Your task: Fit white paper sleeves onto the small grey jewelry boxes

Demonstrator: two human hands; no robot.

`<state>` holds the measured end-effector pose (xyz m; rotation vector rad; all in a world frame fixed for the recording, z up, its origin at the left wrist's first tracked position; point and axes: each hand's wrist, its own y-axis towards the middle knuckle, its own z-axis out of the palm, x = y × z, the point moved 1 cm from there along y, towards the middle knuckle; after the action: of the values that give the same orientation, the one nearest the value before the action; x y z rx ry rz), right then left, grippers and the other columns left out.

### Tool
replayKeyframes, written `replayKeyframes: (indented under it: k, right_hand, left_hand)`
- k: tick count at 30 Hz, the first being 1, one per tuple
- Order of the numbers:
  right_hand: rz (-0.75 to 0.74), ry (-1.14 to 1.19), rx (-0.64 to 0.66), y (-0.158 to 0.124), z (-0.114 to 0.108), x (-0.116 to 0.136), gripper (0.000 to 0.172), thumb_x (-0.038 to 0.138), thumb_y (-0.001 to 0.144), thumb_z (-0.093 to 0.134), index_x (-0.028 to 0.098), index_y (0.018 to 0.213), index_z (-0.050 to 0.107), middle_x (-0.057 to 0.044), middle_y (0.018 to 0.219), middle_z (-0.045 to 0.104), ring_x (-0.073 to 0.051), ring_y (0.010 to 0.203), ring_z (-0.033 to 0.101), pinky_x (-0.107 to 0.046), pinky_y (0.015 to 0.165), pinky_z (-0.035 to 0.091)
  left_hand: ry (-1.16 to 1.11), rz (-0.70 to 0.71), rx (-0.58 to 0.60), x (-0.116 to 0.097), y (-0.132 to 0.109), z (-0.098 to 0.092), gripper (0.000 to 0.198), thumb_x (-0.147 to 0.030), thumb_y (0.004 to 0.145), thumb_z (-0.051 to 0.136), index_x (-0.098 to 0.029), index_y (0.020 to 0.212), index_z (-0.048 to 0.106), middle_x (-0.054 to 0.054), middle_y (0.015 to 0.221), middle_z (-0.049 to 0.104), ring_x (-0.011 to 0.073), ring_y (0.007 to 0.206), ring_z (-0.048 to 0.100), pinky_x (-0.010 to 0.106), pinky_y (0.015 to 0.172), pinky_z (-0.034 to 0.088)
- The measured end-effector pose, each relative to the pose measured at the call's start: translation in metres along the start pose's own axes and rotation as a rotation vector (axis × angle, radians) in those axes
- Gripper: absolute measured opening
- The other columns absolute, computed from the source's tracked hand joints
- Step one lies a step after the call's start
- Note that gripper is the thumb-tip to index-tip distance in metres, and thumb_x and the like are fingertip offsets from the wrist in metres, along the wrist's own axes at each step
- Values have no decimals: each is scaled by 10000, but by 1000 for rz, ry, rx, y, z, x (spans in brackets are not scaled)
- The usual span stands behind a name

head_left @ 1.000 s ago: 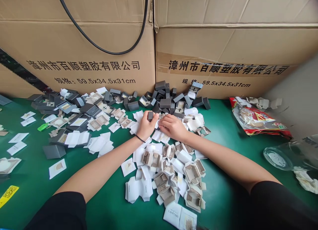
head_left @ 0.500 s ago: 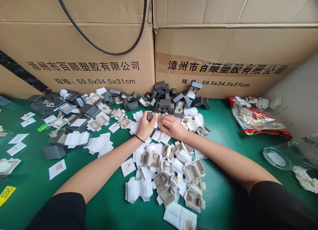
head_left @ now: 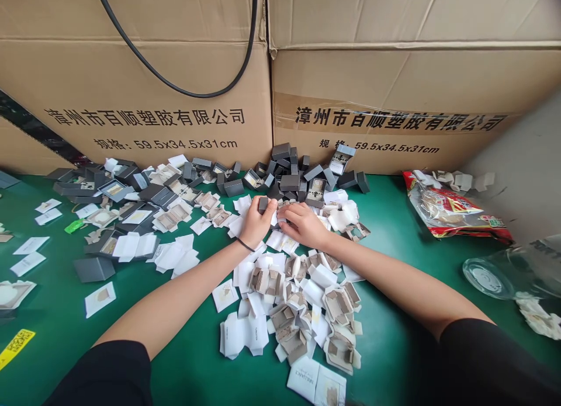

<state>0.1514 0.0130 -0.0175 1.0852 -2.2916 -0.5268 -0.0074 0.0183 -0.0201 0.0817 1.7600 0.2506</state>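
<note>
My left hand [head_left: 256, 222] is closed around a small dark grey box [head_left: 263, 204], which sticks up between thumb and fingers. My right hand [head_left: 303, 224] is curled beside it, fingertips pressed at the same box and a white and beige insert; what it grips is partly hidden. A black band sits on my left wrist. Both hands rest over a heap of white and beige paper inserts [head_left: 298, 301] on the green table [head_left: 188, 359]. Just beyond them lies a pile of small grey boxes [head_left: 302, 175].
Two large cardboard cartons [head_left: 394, 102] with printed lettering stand along the back, with a black cable [head_left: 175, 84] hanging across. More grey boxes and white cards [head_left: 127, 195] lie at the left. A red snack bag [head_left: 456, 213] and a clear glass vessel [head_left: 504, 274] sit right.
Both hands stay together at the same spot with only slight finger movement on the small grey box. The view has shifted a little.
</note>
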Motion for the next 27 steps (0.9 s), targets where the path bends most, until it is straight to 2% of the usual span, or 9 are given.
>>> replayKeyframes:
  k: [6,15,19,22,27]
  right_hand:
    - [25,14,20,1,-1,-1,145,266,864,495,200,957,583,-69,1018,661,-215,1004,546,-370,841,384]
    - [49,109,25,4,-2,-2,105,254,849,516,201,914,580,-67,910,652,-219,899,524,-373,804,423]
    - [49,137,-43,2,1,-4,209,351,859,533,199,1002,539,-94,1043,614,-227,977,520,-392,848,427]
    - [51,176,-87,1,3,-6,274,403,855,539,199,1036,515,-99,1047,605,-228,974,528,-389,842,437]
    - [61,166,-53,1,5,-8,298,445,848,542,206,1025,522,-95,1024,614,-229,931,548,-380,788,438]
  left_hand:
    - [-5,5,6,1,0,0,331,-513,799,528,-194,861,470,4,803,547,122,748,524,251,731,431]
    - [31,16,12,-1,0,0,319,-501,807,519,-191,865,469,13,823,553,129,769,539,257,749,441]
    - [59,47,34,-4,-1,0,300,-487,824,497,-193,871,460,17,827,545,133,771,535,260,740,444]
    - [106,95,91,-6,-3,0,290,-481,833,485,-197,882,456,16,831,538,134,770,529,262,734,441]
    - [141,134,148,-9,-5,1,299,-491,833,486,-201,893,448,16,847,533,136,774,530,270,746,434]
